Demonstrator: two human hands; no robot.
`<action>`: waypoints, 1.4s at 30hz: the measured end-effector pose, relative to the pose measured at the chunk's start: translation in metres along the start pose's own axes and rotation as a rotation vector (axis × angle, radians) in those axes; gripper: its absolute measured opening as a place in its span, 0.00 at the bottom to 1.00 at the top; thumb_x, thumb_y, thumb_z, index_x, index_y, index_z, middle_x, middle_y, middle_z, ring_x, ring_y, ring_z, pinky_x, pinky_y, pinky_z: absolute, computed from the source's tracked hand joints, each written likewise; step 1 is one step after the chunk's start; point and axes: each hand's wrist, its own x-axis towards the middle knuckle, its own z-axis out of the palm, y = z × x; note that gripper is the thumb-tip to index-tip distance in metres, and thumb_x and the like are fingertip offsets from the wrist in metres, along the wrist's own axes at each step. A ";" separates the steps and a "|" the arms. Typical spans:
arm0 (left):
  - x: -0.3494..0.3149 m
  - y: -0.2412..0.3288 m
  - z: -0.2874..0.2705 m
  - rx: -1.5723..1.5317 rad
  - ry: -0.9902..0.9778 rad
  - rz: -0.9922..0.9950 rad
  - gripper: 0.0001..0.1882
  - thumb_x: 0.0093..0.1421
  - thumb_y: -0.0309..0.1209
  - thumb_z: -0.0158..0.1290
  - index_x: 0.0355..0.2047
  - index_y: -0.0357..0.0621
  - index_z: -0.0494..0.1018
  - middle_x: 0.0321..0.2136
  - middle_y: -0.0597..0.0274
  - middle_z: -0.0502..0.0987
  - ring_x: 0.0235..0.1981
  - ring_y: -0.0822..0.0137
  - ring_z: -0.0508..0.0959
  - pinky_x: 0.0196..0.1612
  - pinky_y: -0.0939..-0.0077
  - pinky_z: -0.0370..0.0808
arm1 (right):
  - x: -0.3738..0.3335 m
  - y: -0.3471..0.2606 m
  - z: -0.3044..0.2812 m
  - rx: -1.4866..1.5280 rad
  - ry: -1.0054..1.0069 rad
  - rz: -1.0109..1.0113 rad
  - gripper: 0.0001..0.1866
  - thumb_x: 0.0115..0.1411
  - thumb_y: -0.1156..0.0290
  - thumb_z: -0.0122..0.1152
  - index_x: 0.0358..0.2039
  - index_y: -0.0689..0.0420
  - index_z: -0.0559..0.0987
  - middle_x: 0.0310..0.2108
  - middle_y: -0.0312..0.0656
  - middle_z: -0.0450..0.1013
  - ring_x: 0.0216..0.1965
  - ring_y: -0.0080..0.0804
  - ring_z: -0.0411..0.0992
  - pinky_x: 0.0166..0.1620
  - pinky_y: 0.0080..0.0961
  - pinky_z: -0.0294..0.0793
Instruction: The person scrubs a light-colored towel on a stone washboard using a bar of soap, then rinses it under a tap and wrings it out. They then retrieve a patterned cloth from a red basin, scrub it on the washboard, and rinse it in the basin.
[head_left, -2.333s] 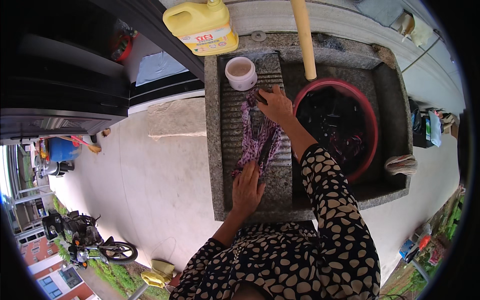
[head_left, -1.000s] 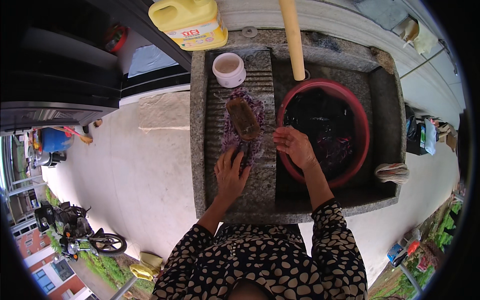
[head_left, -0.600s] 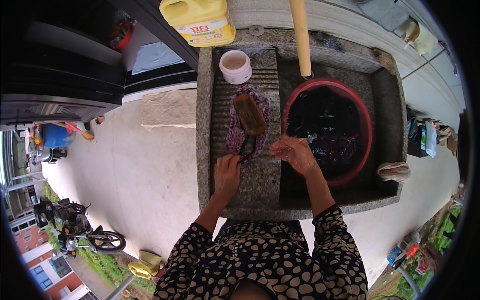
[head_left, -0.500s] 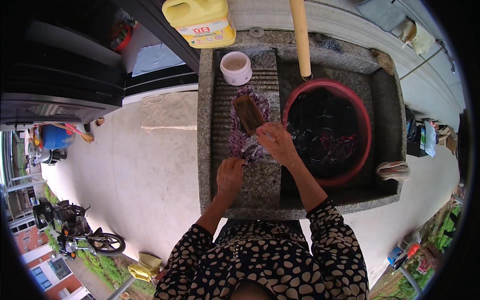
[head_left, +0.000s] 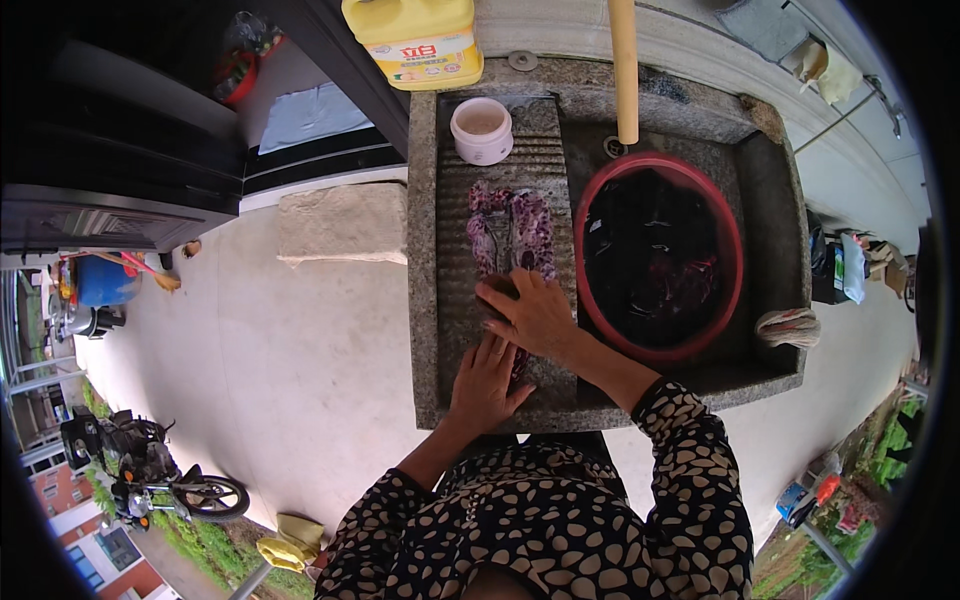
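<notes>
A wet purple-and-white patterned cloth [head_left: 532, 222] lies stretched along the ridged stone washboard [head_left: 455, 215]. My right hand [head_left: 545, 315] is closed over a brown wooden brush [head_left: 486, 310] and presses it on the cloth's near part; the hand covers most of the brush. Just below it, my left hand [head_left: 482, 388] lies flat with fingers stretched out, over the near end of the cloth. The fingertips of my left hand come up close to the right hand. Beyond the cloth stands a small open pinkish-white tub [head_left: 481, 132].
Right of the washboard, a red basin [head_left: 738, 260] of dark water with cloth in it sits in the stone sink [head_left: 425, 330]. A pale pipe [head_left: 624, 80] reaches down behind it. A yellow jug [head_left: 415, 45] stands at the back left, a rolled rag [head_left: 788, 328] on the right rim.
The brush has come toward me along the cloth, with my right hand now over it. My left hand has gone from curled at the cloth's edge to flat on it.
</notes>
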 end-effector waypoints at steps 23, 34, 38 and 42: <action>0.005 0.006 0.006 0.064 -0.019 -0.055 0.40 0.53 0.58 0.55 0.60 0.49 0.62 0.65 0.54 0.53 0.65 0.52 0.53 0.55 0.50 0.58 | 0.071 0.066 0.001 -0.101 0.101 0.463 0.24 0.59 0.55 0.58 0.56 0.39 0.71 0.43 0.45 0.66 0.46 0.45 0.67 0.42 0.43 0.73; 0.013 -0.002 0.020 0.102 0.176 -0.070 0.18 0.58 0.29 0.55 0.49 0.41 0.71 0.53 0.56 0.70 0.55 0.56 0.68 0.50 0.62 0.66 | 0.072 0.055 0.007 -0.086 -0.023 0.278 0.25 0.58 0.56 0.61 0.57 0.40 0.71 0.49 0.45 0.65 0.46 0.42 0.68 0.41 0.37 0.73; -0.002 -0.011 0.005 0.026 -0.021 -0.145 0.18 0.53 0.31 0.58 0.44 0.41 0.72 0.51 0.53 0.70 0.54 0.56 0.69 0.50 0.60 0.64 | 0.082 0.137 0.007 1.146 0.196 0.666 0.23 0.61 0.59 0.60 0.57 0.46 0.73 0.49 0.45 0.69 0.49 0.38 0.69 0.48 0.32 0.72; 0.009 0.021 -0.039 0.051 0.170 -0.144 0.26 0.49 0.33 0.60 0.48 0.40 0.69 0.52 0.48 0.66 0.54 0.54 0.66 0.51 0.60 0.62 | 0.035 0.127 0.005 0.967 0.352 0.556 0.22 0.60 0.59 0.60 0.55 0.49 0.75 0.45 0.44 0.70 0.46 0.36 0.70 0.47 0.31 0.71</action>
